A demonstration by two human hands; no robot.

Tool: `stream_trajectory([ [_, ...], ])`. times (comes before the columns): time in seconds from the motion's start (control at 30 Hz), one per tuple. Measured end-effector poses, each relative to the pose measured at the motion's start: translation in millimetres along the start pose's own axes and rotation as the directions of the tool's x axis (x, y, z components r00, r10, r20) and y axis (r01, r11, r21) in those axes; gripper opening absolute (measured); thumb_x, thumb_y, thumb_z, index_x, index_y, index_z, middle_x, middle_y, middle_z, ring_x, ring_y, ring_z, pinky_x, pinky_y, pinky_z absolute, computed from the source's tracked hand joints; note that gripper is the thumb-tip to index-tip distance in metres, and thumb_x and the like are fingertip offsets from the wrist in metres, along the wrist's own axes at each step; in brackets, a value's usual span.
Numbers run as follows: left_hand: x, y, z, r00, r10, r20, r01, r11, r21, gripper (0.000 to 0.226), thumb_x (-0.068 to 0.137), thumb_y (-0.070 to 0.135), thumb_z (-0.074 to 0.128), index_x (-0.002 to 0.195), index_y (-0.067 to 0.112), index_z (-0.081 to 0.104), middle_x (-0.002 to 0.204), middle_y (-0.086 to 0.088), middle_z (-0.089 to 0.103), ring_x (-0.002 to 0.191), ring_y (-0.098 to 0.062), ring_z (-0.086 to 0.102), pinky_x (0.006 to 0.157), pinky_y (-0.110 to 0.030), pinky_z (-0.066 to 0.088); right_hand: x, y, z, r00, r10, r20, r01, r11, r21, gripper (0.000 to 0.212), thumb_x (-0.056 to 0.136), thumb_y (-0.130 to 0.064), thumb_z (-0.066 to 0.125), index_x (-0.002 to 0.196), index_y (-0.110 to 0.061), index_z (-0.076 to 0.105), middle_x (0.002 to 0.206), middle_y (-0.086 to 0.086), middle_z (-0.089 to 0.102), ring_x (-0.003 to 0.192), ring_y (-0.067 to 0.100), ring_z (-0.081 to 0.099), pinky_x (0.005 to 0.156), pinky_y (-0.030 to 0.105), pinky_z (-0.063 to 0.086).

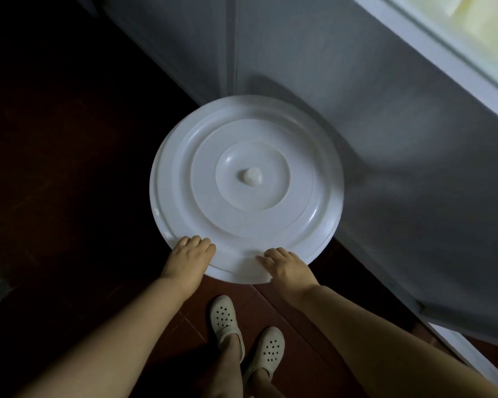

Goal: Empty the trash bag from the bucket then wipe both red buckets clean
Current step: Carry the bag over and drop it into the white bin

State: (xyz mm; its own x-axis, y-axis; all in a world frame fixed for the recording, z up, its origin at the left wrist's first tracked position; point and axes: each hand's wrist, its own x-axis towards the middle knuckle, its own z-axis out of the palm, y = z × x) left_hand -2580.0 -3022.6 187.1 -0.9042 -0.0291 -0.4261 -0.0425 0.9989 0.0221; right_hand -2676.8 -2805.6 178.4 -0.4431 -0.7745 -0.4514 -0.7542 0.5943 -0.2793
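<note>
A big round white lid (246,156) with raised rings and a small knob (250,176) in its middle fills the centre of the head view. It covers whatever stands beneath it, so no red bucket or trash bag shows. My left hand (189,261) grips the lid's near rim on the left, fingers lying over the top edge. My right hand (283,267) holds the near rim a little to the right, fingers spread on the lid's surface, thumb hidden under the edge.
A grey wall (357,90) runs diagonally behind and to the right of the lid, with a bright window ledge (454,53) above it. The floor (55,168) is dark red tile. My feet in white perforated clogs (245,337) stand just below the lid.
</note>
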Motion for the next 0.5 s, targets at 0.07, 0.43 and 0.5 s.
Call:
stream_trajectory([
  [0.07,-3,6,-12,0.998,0.002,0.062,-0.003,1.000,0.015,0.050,0.079,0.002,0.050,0.126,0.017,0.043,0.123,-0.001,0.047,0.116,-0.022,0.043,0.101,-0.030,0.031,-15,0,-10,0.999,0.032,-0.032,-0.032,0.999,0.019,0.058,0.087,0.001,0.045,0.141,-0.017,0.038,0.135,0.006,0.045,0.122,0.024,0.040,0.100,0.031,0.033],
  [0.43,-8,116,-151,0.977,0.213,0.014,-0.213,0.977,0.025,0.025,0.082,0.003,0.051,0.104,0.014,0.056,0.110,-0.003,0.057,0.105,-0.022,0.051,0.091,-0.029,0.033,-147,0,-123,0.938,0.319,-0.140,-0.330,0.941,-0.072,0.030,0.090,-0.018,0.045,0.117,-0.015,0.055,0.109,0.007,0.057,0.101,0.027,0.051,0.084,0.037,0.037],
  [0.5,-10,149,-177,0.960,0.279,-0.008,-0.278,0.959,0.047,0.021,0.085,0.009,0.052,0.105,0.015,0.056,0.108,-0.003,0.058,0.103,-0.022,0.052,0.089,-0.029,0.035,-183,5,-140,0.897,0.404,-0.178,-0.416,0.909,-0.031,0.027,0.088,-0.016,0.047,0.114,-0.015,0.055,0.108,0.007,0.056,0.102,0.028,0.051,0.084,0.037,0.037],
])
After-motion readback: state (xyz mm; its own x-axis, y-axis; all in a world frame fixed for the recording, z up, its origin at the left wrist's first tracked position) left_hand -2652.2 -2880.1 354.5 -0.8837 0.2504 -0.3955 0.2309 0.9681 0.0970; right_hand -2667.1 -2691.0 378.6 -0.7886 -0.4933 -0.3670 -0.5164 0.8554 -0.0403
